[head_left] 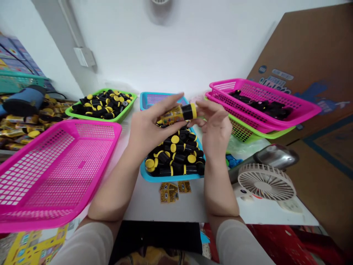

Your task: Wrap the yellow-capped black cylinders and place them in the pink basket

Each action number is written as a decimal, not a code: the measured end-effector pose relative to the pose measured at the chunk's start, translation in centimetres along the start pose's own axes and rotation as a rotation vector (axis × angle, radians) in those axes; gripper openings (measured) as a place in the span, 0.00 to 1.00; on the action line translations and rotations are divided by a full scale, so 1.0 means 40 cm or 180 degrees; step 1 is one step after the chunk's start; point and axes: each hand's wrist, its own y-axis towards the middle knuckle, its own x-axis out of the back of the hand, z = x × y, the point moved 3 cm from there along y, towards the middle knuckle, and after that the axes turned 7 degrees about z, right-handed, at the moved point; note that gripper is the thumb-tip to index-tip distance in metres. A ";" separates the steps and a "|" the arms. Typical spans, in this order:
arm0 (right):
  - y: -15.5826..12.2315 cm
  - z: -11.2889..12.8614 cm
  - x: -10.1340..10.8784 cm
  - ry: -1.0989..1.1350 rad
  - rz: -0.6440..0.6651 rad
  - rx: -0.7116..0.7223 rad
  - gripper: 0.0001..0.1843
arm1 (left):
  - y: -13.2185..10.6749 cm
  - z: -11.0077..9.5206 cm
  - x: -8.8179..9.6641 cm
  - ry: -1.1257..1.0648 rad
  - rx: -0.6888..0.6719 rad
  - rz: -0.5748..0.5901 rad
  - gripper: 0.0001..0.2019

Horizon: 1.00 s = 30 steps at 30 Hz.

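My left hand [149, 125] is closed around a small black bottle [188, 111] with a yellow cap, held nearly level with the cap toward the right. A yellow printed sleeve [171, 115] covers its left part. My right hand [216, 127] is beside the cap end, fingers curved and apart; whether the fingertips touch the cap I cannot tell. Below both hands stands a blue basket [165, 179] full of black bottles [179, 158] with yellow caps. Several small flat yellow printed sleeves [168, 192] lie on the white table [149, 206] in front of the basket.
At left are a pink basket [110, 136], a green basket [121, 117] of bottles, a blue heat-gun-like tool [26, 99] and a heap of sleeved bottles [22, 129]. Stacked pink baskets [300, 110], a small fan [266, 184], a metallic object [275, 155] and a cardboard box [311, 51] stand right.
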 end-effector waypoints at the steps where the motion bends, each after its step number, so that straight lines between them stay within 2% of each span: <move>1: -0.001 0.011 -0.003 -0.0249 0.0101 0.0222 0.21 | 0.000 0.002 0.001 -0.0250 0.0101 -0.0041 0.31; 3: -0.005 0.027 -0.021 -0.0847 0.0503 0.0603 0.19 | 0.002 0.003 0.004 -0.0617 0.0185 -0.0152 0.35; 5: -0.011 0.028 -0.046 -0.1440 0.0846 0.0847 0.30 | 0.005 0.004 0.011 -0.0777 0.0246 -0.0316 0.35; 6: -0.014 0.023 -0.057 -0.1682 0.0879 0.0934 0.35 | 0.006 0.006 0.014 -0.0823 0.0313 -0.0380 0.36; 8: -0.020 0.011 -0.075 -0.2036 0.0738 0.1068 0.40 | 0.008 0.010 0.014 -0.0952 0.0527 -0.0334 0.39; 10: -0.025 0.002 -0.089 -0.2248 0.0505 0.1213 0.39 | 0.007 0.016 0.003 -0.1105 0.0736 0.0003 0.39; 12: -0.031 0.002 -0.097 -0.2334 0.0386 0.1305 0.36 | 0.005 0.021 -0.008 -0.1226 0.0792 0.0353 0.34; 19: -0.042 0.033 -0.096 -0.1848 0.0646 0.1634 0.36 | -0.001 0.016 -0.017 -0.1969 0.1026 0.1344 0.21; 21: -0.047 0.034 -0.097 -0.1916 0.0597 0.1643 0.32 | -0.002 0.008 -0.018 -0.1821 0.1022 0.1287 0.21; 24: -0.060 0.027 -0.102 -0.2150 0.0407 0.1566 0.25 | -0.007 -0.008 -0.021 -0.1284 0.0942 0.0751 0.24; 26: -0.068 0.026 -0.102 -0.2155 0.0256 0.1592 0.24 | -0.012 -0.023 -0.023 -0.1046 0.0918 0.0481 0.27; 28: -0.072 0.032 -0.096 -0.2121 0.0122 0.1713 0.25 | -0.015 -0.037 -0.021 -0.1014 0.0885 0.0461 0.28; 30: -0.072 0.045 -0.087 -0.2067 0.0098 0.1956 0.25 | -0.016 -0.046 -0.011 -0.1211 0.0777 0.0664 0.27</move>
